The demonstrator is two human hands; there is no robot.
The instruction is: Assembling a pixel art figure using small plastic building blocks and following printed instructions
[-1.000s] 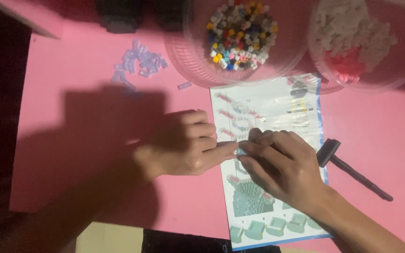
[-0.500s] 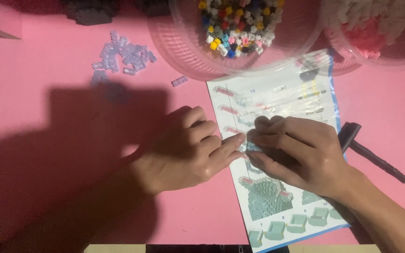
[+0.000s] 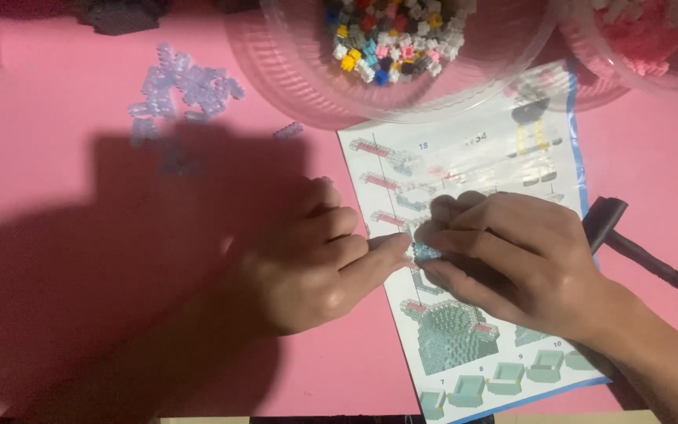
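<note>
A: What's in the grip right now?

B: A tiny pale-blue block piece (image 3: 424, 251), pinched between the right hand (image 3: 512, 263) and the fingertips of the left hand (image 3: 315, 259). Both hands are clenched on it, meeting just above the instruction sheet (image 3: 472, 169). How much of the piece there is, I can't tell; the fingers cover most of it.

A: Anything different from a second ago?

B: The hands have barely shifted against each other. They were already pressed together over the sheet a second ago and half a second ago, and they are still locked on the same spot. What changed is the view: everything sits larger and lower, and the bowls have slid to the top edge, so the head has come in closer. I'd judge this to be fine fitting work still under way, not a pick-up or a put-down.

A: And around the hands?

B: Just right of the right hand, a dark tool (image 3: 629, 243) lies on the pink worktop (image 3: 64, 196), untouched. Beyond the hands, a clear bowl (image 3: 292, 94) of mixed coloured blocks (image 3: 390, 43), and further right a second bowl (image 3: 653, 55) of white and pink ones. Well off to the left and beyond, a loose heap of lilac pieces (image 3: 186, 86).
</note>
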